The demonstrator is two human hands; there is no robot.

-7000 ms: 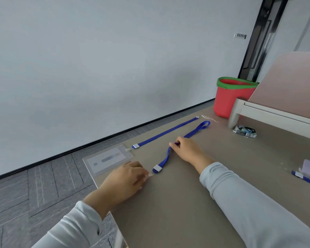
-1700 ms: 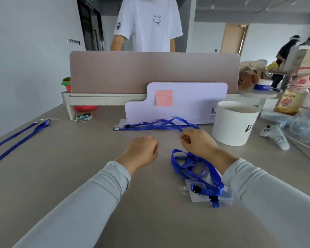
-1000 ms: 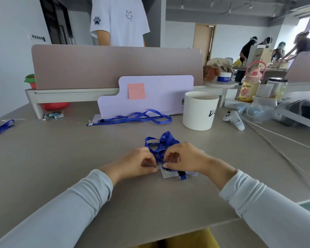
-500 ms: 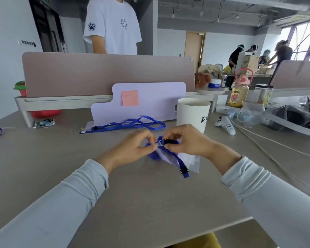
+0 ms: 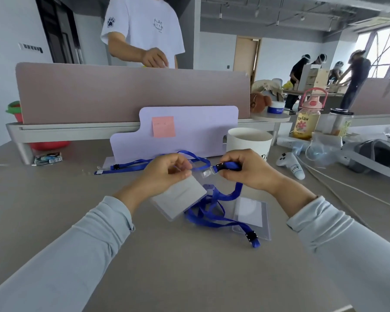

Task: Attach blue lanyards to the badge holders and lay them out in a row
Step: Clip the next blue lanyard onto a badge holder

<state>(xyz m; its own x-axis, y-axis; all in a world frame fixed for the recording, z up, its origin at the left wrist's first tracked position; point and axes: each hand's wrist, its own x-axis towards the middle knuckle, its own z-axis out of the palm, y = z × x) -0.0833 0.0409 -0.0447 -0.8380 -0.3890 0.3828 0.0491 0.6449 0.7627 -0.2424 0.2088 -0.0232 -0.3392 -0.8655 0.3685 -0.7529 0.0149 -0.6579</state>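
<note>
My left hand (image 5: 167, 172) pinches the top of a clear badge holder (image 5: 179, 199) and holds it tilted above the table. My right hand (image 5: 245, 171) grips the clip end of a blue lanyard (image 5: 214, 210); the clear clip (image 5: 206, 173) sits between both hands at the holder's top edge. The lanyard's strap hangs down and loops over a second badge holder (image 5: 250, 212) lying flat on the table. Another blue lanyard (image 5: 131, 165) lies stretched out behind my hands.
A lilac board (image 5: 189, 129) with a pink sticky note leans on the desk divider (image 5: 131, 91). A white cup (image 5: 248, 140), a white controller (image 5: 291, 164), cables and bottles stand to the right. A person in a white T-shirt (image 5: 144, 30) stands behind the divider.
Both hands have lifted the badge holder and the lanyard clip off the table and drawn slightly apart. The second holder now shows uncovered on the table under the strap.
</note>
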